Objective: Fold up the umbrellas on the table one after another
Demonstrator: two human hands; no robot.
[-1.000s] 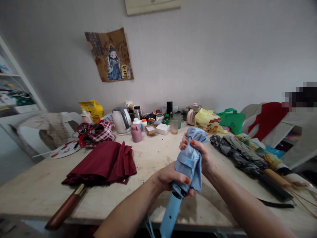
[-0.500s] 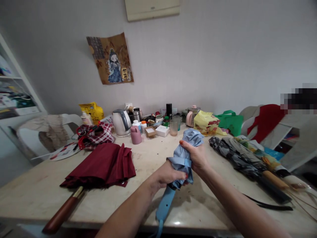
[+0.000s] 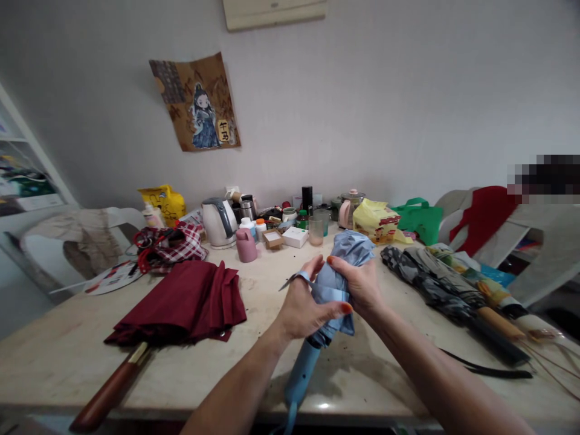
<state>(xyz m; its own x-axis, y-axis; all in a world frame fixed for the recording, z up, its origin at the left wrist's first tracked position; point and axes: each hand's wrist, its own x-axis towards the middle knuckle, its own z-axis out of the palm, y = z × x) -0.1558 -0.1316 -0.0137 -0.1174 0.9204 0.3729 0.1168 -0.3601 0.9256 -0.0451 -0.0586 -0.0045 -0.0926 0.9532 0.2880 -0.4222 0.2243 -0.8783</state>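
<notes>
A light blue folding umbrella point(image 3: 333, 278), its canopy bunched up, is tilted above the table between my hands. My right hand point(image 3: 361, 285) is closed around the upper canopy, thumb on the near side. Lower down, my left hand point(image 3: 302, 305) grips the canopy from the left; its thumb lies across the front and its other fingers are partly hidden. The tie strap point(image 3: 330, 294) crosses the canopy, and its loose end sticks out to the left by my left fingers. Below hangs the blue handle point(image 3: 301, 371) with a wrist cord, held by neither hand.
A dark red umbrella point(image 3: 181, 305) with a wooden handle lies left, a checked umbrella point(image 3: 176, 244) behind it. Several folded umbrellas, one grey camouflage point(image 3: 421, 287), lie right. Along the back stand a kettle point(image 3: 218, 222), a pink jug point(image 3: 246, 245), cups, boxes and bags.
My left hand has opened from its wrap; its fingers now show above the strap, whose end has come out to the left. My right hand keeps its hold. The view has shifted slightly.
</notes>
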